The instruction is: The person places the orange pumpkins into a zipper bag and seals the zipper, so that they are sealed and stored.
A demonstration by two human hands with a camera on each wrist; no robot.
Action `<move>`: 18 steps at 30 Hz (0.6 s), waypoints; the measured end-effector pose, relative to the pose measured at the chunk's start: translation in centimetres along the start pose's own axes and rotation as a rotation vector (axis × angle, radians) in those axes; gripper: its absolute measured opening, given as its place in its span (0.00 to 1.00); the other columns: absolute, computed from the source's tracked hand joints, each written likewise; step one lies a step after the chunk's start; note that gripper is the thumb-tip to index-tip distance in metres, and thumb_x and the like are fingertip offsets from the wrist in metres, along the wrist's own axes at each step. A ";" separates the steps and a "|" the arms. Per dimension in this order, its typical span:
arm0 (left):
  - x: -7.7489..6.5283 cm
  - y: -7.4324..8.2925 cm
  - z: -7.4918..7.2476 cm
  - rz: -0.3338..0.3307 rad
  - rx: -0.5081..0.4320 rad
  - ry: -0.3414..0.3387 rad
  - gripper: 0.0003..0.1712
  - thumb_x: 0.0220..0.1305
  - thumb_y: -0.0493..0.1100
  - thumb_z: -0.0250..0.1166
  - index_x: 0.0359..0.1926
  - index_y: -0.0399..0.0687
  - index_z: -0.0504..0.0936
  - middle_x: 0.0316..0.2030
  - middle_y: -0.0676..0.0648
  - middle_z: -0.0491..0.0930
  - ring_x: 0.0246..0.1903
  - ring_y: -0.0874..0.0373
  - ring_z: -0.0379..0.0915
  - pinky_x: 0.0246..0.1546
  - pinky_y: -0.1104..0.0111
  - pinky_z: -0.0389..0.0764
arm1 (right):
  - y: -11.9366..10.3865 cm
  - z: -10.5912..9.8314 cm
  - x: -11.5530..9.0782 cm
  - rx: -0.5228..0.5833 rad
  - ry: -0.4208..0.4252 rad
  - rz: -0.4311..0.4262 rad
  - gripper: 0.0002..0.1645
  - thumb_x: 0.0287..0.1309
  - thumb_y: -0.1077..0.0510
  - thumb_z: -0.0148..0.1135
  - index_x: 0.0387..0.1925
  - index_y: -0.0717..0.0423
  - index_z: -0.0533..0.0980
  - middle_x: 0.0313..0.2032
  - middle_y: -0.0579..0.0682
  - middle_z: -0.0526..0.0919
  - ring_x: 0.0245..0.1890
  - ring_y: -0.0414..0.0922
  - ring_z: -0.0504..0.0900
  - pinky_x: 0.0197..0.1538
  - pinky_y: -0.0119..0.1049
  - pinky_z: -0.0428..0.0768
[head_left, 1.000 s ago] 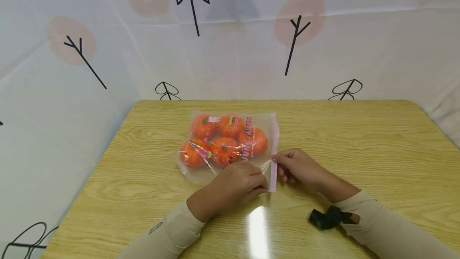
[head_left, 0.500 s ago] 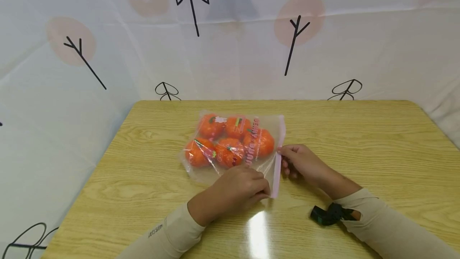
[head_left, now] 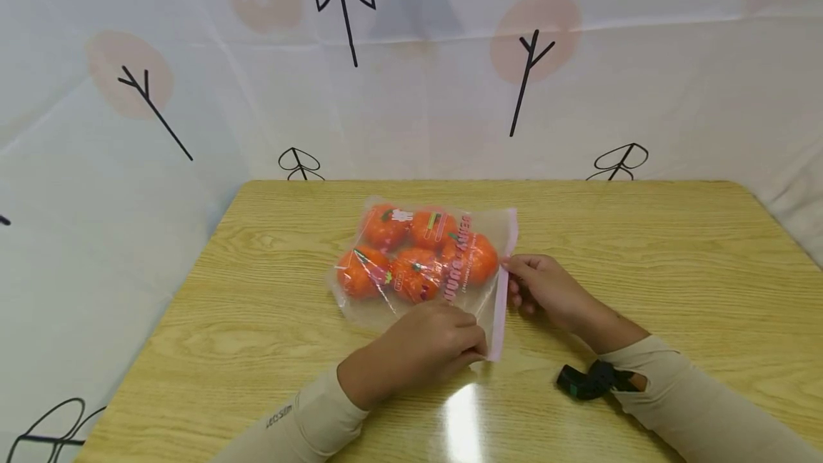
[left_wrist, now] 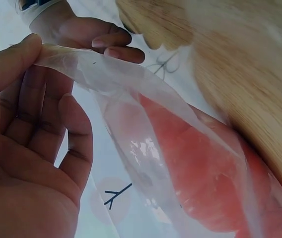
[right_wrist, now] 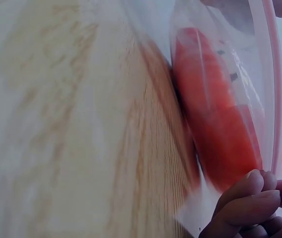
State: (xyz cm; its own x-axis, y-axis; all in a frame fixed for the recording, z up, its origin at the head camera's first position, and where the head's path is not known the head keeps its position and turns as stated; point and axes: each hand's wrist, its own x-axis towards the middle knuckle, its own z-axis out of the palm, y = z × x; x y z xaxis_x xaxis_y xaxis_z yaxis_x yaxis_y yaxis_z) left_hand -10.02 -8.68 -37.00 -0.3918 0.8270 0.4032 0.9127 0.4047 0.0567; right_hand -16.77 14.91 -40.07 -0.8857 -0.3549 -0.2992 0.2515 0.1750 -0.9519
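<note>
A clear zip bag lies on the table, its pink-edged zip strip toward the right. Several round orange fruits with green tops, perhaps small pumpkins, fill it. My left hand pinches the bag's near corner beside the strip; in the left wrist view the thumb presses the film against the fingers. Partway up the pink strip, my right hand pinches it between thumb and fingertips. The right wrist view has those fingers at the strip's edge, close to the orange fruit.
The wood-grain table extends around the bag. A white cloth with plant drawings hangs behind and to the left. A black strap device sits on the right wrist, over the beige sleeve.
The bag has shifted right and turned slightly, its near corner pulled toward me. My right fingertips have slid along the pink strip toward its far end. The left hand keeps its pinch.
</note>
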 end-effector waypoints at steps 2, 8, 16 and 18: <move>0.0 0.0 -0.1 0.002 -0.004 -0.001 0.03 0.61 0.47 0.70 0.31 0.59 0.84 0.27 0.63 0.81 0.29 0.70 0.75 0.37 0.77 0.75 | -0.1 0.0 0.0 0.006 0.000 0.002 0.23 0.75 0.46 0.47 0.24 0.52 0.70 0.20 0.43 0.72 0.19 0.36 0.70 0.22 0.30 0.69; 0.1 0.1 -0.3 0.000 0.019 -0.031 0.03 0.61 0.47 0.70 0.31 0.60 0.84 0.26 0.64 0.80 0.28 0.71 0.74 0.37 0.78 0.74 | -0.4 -0.2 0.0 0.008 0.005 0.012 0.22 0.76 0.45 0.46 0.27 0.51 0.71 0.21 0.42 0.72 0.19 0.36 0.70 0.22 0.30 0.69; 0.2 0.2 -0.7 -0.012 -0.023 -0.088 0.04 0.58 0.46 0.72 0.29 0.60 0.84 0.25 0.64 0.80 0.27 0.73 0.74 0.33 0.80 0.73 | -0.6 -0.3 0.0 0.011 0.000 0.006 0.21 0.76 0.46 0.45 0.29 0.52 0.72 0.21 0.42 0.72 0.20 0.36 0.70 0.22 0.29 0.69; 0.2 0.3 -0.8 -0.017 -0.033 -0.110 0.04 0.58 0.47 0.72 0.29 0.61 0.84 0.25 0.65 0.80 0.27 0.73 0.75 0.33 0.80 0.73 | -0.6 -0.4 0.0 0.016 -0.001 0.009 0.21 0.76 0.46 0.45 0.29 0.52 0.71 0.22 0.42 0.72 0.20 0.36 0.71 0.22 0.29 0.69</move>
State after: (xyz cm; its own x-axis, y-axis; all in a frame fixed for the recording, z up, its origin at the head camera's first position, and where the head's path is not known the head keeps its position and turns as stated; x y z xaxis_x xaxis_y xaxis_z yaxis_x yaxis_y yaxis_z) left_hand -9.76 -8.69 -36.20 -0.4163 0.8584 0.2997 0.9083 0.4078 0.0939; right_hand -17.10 15.13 -39.43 -0.8832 -0.3539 -0.3078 0.2658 0.1631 -0.9501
